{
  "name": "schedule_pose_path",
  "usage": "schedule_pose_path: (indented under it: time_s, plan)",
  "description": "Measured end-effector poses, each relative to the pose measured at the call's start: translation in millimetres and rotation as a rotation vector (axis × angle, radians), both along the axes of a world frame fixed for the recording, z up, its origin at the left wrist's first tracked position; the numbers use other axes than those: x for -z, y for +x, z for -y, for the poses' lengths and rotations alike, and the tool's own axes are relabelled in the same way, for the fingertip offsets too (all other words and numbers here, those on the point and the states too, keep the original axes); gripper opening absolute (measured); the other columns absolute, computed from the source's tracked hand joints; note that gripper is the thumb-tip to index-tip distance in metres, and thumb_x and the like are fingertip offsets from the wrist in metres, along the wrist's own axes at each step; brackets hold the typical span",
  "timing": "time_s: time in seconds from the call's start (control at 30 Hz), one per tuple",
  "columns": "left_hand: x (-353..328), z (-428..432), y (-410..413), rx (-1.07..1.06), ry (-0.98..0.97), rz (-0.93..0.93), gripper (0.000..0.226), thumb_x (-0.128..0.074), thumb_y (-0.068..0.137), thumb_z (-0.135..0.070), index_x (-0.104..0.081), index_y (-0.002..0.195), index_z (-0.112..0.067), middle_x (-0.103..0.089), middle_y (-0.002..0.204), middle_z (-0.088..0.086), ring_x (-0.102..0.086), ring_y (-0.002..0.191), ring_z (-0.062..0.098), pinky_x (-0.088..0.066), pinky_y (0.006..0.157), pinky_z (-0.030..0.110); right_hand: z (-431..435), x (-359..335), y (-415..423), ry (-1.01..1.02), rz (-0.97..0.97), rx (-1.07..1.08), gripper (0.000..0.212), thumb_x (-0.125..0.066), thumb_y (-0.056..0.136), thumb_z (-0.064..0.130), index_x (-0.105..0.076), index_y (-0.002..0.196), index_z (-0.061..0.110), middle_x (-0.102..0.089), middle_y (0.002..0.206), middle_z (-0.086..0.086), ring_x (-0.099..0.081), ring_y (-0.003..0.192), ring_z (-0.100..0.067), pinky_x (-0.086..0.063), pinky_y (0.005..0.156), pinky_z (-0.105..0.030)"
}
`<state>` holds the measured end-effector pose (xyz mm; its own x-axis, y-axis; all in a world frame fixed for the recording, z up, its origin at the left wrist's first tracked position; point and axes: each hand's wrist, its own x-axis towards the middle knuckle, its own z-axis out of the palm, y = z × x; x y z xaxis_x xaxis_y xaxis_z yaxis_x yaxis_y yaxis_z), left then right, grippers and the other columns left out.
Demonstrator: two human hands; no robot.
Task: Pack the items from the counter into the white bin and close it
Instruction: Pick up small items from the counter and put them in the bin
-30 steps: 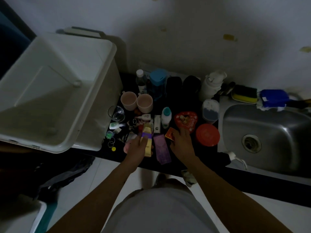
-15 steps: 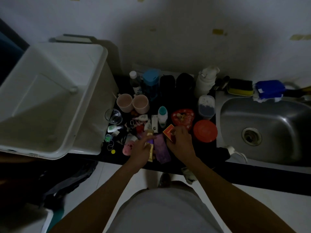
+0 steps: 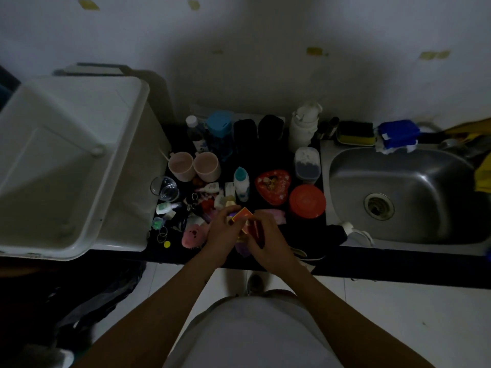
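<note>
The open white bin point(image 3: 119, 166) stands empty at the counter's left end. My left hand point(image 3: 221, 233) and my right hand point(image 3: 265, 240) meet over the front of the dark counter point(image 3: 332, 264). My right hand grips a small orange-red box point(image 3: 243, 215), and my left fingers touch it. My left hand is closed around a yellow tube with a purple band point(image 3: 233, 214), mostly hidden. A purple packet point(image 3: 243, 249) lies under both hands. On the counter behind are two pink cups point(image 3: 180, 166), a glass point(image 3: 164, 188), a red heart tin point(image 3: 273, 185) and a red-lidded tub point(image 3: 307, 200).
Bottles, a blue-capped flask point(image 3: 219, 134) and a white jug point(image 3: 303, 126) line the wall. A steel sink point(image 3: 398, 192) lies to the right, with a sponge point(image 3: 356, 132) behind it. Small clutter and a pink brush point(image 3: 192, 235) sit beside the bin. Dark bags lie on the floor below.
My right hand has lifted the orange-red box off the counter and brought it left against my left hand, which still holds the yellow tube. The view has tilted slightly.
</note>
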<state>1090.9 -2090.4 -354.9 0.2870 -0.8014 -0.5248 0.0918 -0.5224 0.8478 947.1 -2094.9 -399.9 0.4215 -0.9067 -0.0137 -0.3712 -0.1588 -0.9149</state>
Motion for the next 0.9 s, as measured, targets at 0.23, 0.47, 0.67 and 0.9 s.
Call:
schedule_pose_path:
  time_s: [0.23,0.47,0.67,0.9]
  plan:
    - [1,-5,14,-0.049,0.003,0.025,0.031,-0.066,0.091,-0.008,-0.059,0.119,-0.016,-0.063,0.112,0.006,-0.066,0.098,0.023,-0.058,0.081,0.041,5,18,-23,0.016,-0.218,0.117,0.031,-0.055,0.095,0.017,-0.051,0.126,0.015,-0.051,0.131,-0.003,-0.05,0.12,-0.02,-0.045,0.101,-0.041]
    - [4,-19,20,-0.073,0.011,0.063,0.032,-0.07,0.087,-0.007,-0.06,0.116,-0.017,-0.062,0.098,-0.011,-0.067,0.081,0.005,-0.055,0.057,0.02,37,26,-16,-0.04,-0.731,-0.102,0.06,-0.054,0.088,0.007,-0.037,0.146,0.01,-0.022,0.16,-0.008,-0.027,0.141,-0.029,-0.032,0.111,-0.036]
    - [-1,-25,27,-0.046,-0.007,0.054,0.028,-0.071,0.087,-0.008,-0.061,0.101,-0.03,-0.062,0.099,-0.013,-0.067,0.072,-0.007,-0.052,0.053,0.015,44,36,-8,-0.139,-0.935,-0.104,0.051,-0.053,0.087,0.011,-0.043,0.137,0.013,-0.046,0.136,-0.009,-0.042,0.121,-0.027,-0.037,0.096,-0.032]
    - [-7,-35,36,0.027,-0.021,0.118,0.029,-0.074,0.084,-0.013,-0.063,0.107,-0.027,-0.06,0.102,-0.015,-0.068,0.079,-0.003,-0.056,0.061,0.02,52,39,-2,-0.19,-1.032,-0.08,0.04,-0.059,0.086,0.021,-0.054,0.124,0.01,-0.056,0.12,-0.011,-0.048,0.113,-0.029,-0.036,0.09,-0.037]
